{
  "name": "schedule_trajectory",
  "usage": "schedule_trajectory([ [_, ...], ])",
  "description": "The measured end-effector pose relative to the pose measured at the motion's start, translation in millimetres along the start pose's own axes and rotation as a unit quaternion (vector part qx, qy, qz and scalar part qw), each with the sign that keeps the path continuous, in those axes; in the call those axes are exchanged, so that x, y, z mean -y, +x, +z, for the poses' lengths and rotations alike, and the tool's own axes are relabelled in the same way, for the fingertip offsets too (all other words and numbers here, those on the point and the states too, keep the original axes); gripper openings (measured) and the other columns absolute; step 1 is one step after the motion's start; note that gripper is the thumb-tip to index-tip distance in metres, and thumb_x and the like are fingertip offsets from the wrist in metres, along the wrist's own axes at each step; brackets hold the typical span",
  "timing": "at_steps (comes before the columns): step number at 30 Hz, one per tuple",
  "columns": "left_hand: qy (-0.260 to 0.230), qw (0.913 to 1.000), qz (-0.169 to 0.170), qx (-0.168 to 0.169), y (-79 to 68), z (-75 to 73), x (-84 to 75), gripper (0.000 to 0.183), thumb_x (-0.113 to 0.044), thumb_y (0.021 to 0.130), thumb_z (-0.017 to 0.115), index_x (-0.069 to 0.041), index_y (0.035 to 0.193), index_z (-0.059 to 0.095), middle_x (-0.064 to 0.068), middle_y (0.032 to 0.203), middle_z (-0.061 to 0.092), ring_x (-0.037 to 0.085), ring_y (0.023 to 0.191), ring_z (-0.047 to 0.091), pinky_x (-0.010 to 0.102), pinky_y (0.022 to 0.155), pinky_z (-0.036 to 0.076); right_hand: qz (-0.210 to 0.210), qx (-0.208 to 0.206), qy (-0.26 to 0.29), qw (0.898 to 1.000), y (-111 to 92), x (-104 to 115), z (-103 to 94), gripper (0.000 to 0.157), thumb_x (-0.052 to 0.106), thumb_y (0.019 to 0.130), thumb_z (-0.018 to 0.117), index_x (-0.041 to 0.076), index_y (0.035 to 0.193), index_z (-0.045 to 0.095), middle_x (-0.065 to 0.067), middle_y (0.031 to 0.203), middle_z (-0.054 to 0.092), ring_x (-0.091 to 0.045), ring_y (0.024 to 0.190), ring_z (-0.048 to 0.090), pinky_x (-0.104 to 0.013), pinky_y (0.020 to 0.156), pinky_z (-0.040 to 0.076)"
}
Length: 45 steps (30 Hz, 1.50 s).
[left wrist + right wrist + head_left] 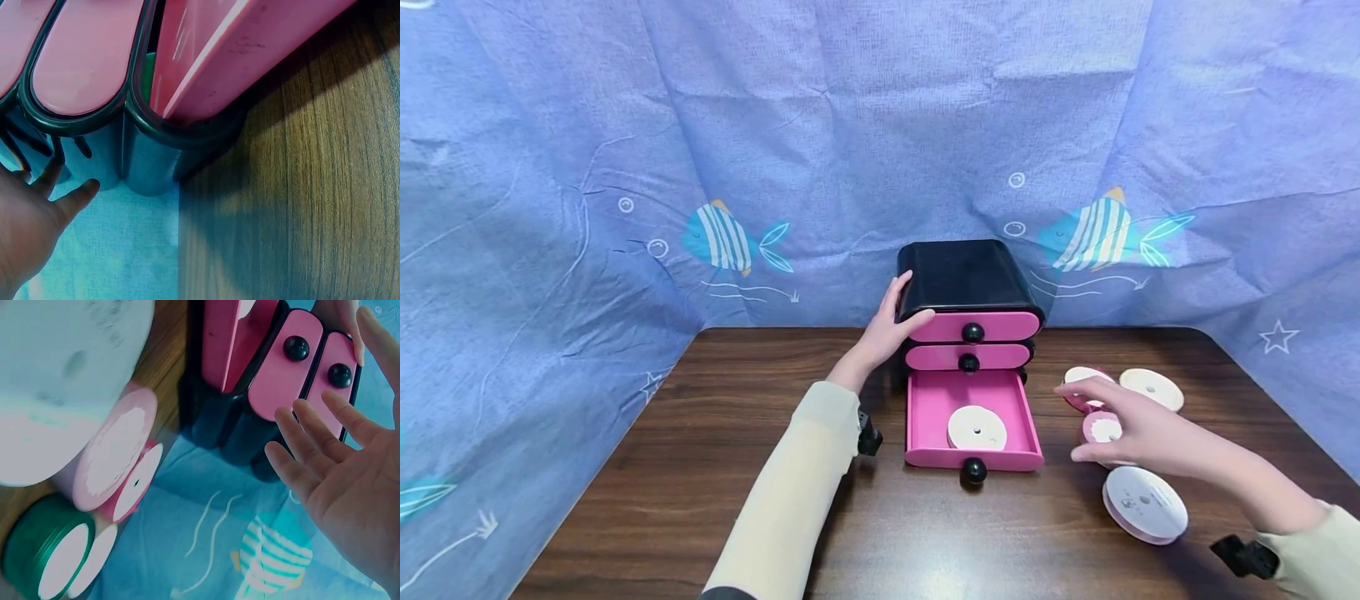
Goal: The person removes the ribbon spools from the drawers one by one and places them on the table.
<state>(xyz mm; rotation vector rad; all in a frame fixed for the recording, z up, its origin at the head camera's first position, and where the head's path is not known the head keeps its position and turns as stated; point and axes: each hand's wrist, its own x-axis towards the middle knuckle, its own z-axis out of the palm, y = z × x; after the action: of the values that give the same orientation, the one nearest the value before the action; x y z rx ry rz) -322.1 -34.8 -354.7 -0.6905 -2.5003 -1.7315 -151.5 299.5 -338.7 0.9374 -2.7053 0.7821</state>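
A black cabinet (pixel 966 275) with pink drawer fronts stands at the back of the table. Its bottom drawer (pixel 927 408) is pulled out, and a white-faced spool (pixel 962 427) lies flat inside. My left hand (pixel 883 332) rests against the cabinet's left side, fingers along the side and thumb at the upper front corner. To the right of the drawer, my right hand (pixel 1131 425) hovers over several ribbon spools, fingers spread and holding nothing. Nearest it are a pink spool (pixel 1103 428), partly hidden by the hand, and a larger white-faced spool (pixel 1145 504).
Behind the right hand lie a dark pink spool (pixel 1086 377) and a cream-faced spool (pixel 1152 388). A green spool (pixel 47 540) shows in the right wrist view. Black knobs (pixel 973 471) stick out from the drawer fronts. A blue fish-print cloth (pixel 850 167) hangs behind the wooden table (pixel 715 433).
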Motion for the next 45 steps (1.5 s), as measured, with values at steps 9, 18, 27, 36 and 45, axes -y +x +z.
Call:
schedule_trajectory([
  [9, -0.003, 1.0000, -0.007, 0.003, -1.4, -1.2, -0.3, 0.077, -0.046, 0.091, 0.062, -0.040, 0.154, 0.018, 0.004, 0.163, -0.003, 0.020, 0.146, 0.009, 0.054, 0.111, 0.020, 0.009, 0.028, -0.005, 1.000, 35.5, 2.1, 12.3, 0.069, 0.032, 0.073, 0.086, 0.007, 0.129, 0.056, -0.007, 0.121, 0.062, -0.020, 0.100, 0.057, -0.037, 0.080, 0.049],
  [18, -0.004, 1.0000, -0.005, 0.001, -2.8, -0.9, 0.1, 0.075, -0.046, 0.092, 0.061, -0.040, 0.153, 0.019, 0.004, 0.163, -0.003, 0.019, 0.147, 0.009, 0.055, 0.111, 0.019, 0.031, 0.079, 0.059, 0.995, 64.2, -5.4, 32.6, 0.068, 0.026, 0.076, 0.085, 0.004, 0.131, 0.054, -0.014, 0.127, 0.057, -0.033, 0.115, 0.055, -0.056, 0.095, 0.042],
  [27, -0.001, 1.0000, -0.003, 0.001, -1.5, -0.6, 0.7, 0.076, -0.045, 0.092, 0.062, -0.040, 0.154, 0.018, 0.004, 0.163, -0.003, 0.019, 0.146, 0.010, 0.055, 0.111, 0.020, 0.019, 0.111, 0.082, 0.990, 77.6, -12.0, 51.8, 0.068, 0.023, 0.075, 0.085, 0.005, 0.132, 0.054, -0.014, 0.129, 0.057, -0.035, 0.118, 0.053, -0.054, 0.096, 0.040],
  [36, 0.000, 1.0000, -0.003, 0.001, -1.0, 0.2, -0.3, 0.077, -0.045, 0.091, 0.062, -0.040, 0.154, 0.018, 0.004, 0.163, -0.003, 0.020, 0.146, 0.010, 0.055, 0.111, 0.020, 0.012, 0.154, 0.104, 0.983, 80.5, -16.6, 64.5, 0.068, 0.023, 0.075, 0.085, 0.001, 0.131, 0.055, -0.015, 0.130, 0.056, -0.035, 0.119, 0.052, -0.056, 0.099, 0.037],
  [45, 0.001, 1.0000, -0.002, 0.005, 0.4, 0.0, -0.1, 0.075, -0.045, 0.093, 0.061, -0.039, 0.154, 0.018, 0.004, 0.163, -0.002, 0.022, 0.146, 0.010, 0.056, 0.111, 0.020, -0.010, 0.166, 0.107, 0.980, 81.8, -15.8, 74.6, 0.068, 0.023, 0.076, 0.085, -0.002, 0.131, 0.054, -0.016, 0.129, 0.057, -0.036, 0.117, 0.053, -0.056, 0.098, 0.039],
])
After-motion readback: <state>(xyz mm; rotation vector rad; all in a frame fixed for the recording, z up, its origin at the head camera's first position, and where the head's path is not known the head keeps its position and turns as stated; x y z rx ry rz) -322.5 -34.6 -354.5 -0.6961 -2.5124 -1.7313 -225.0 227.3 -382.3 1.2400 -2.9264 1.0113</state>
